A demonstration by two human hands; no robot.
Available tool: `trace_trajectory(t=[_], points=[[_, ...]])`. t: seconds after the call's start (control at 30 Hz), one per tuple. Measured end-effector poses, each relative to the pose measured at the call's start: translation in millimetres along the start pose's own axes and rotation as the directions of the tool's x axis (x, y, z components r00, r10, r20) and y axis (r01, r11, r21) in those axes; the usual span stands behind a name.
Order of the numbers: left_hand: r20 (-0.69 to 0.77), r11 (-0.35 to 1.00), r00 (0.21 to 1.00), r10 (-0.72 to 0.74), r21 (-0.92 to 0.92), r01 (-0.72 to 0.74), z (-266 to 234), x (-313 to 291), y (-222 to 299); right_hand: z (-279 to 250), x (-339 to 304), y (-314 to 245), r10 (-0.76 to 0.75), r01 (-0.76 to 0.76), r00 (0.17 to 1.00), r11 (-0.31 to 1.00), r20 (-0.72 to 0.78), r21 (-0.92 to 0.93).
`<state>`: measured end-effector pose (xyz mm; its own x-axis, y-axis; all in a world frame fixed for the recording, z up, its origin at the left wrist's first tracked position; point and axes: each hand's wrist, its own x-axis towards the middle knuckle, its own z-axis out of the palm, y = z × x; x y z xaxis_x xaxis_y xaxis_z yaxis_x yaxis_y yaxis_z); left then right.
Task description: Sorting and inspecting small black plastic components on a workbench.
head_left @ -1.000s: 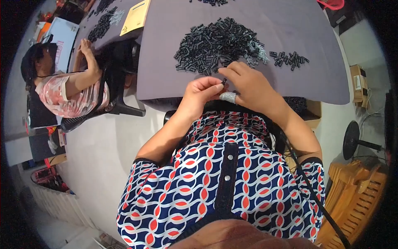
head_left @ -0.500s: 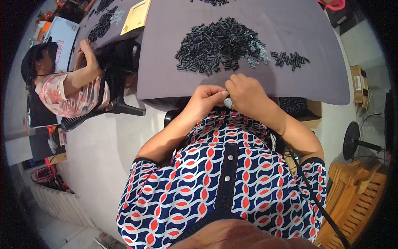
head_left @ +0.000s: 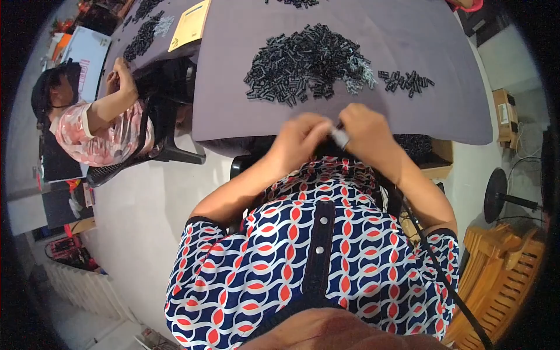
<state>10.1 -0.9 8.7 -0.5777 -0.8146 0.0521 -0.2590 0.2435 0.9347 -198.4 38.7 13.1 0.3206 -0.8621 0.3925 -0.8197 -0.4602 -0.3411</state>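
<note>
Just off the table's near edge, my two hands are close together and blurred by motion. A small silvery-grey piece (head_left: 339,137) shows between them, against the palm side of my right hand (head_left: 367,132), whose fingers are curled closed on it. A dark bit sticks out at those fingertips, too small to name. My left hand (head_left: 298,140) has its thumb and fingers pinched together near the grey piece; what they hold is hidden. Beyond them lies a big heap of small black plastic pieces (head_left: 286,64), with a patch of small clear-grey pieces (head_left: 359,76) on its right side.
A smaller group of black pieces (head_left: 406,83) lies right of the heap on the grey tablecloth (head_left: 431,35). A yellow booklet (head_left: 189,24) is at the table's far left. At left, another person (head_left: 96,125) sits working at more piles. Under the right corner stands a cardboard box (head_left: 441,163).
My hands have moved slightly apart, with the right one shifting to the right. The grey piece has gone rightward with it and shows more. The heaps look the same.
</note>
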Motion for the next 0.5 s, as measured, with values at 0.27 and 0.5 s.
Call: trace_trajectory(t=[0.27,0.5], points=[[-0.113,0.627,0.913,0.392,0.759,-0.176,-43,47,-16,-27,-6,93,0.384,-0.389,0.92,0.87,-0.078,-0.303],[-0.033,0.613,0.919,0.392,0.754,-0.234,-46,54,-18,-23,5,79,0.196,-0.264,0.947,0.928,-0.256,-0.265]])
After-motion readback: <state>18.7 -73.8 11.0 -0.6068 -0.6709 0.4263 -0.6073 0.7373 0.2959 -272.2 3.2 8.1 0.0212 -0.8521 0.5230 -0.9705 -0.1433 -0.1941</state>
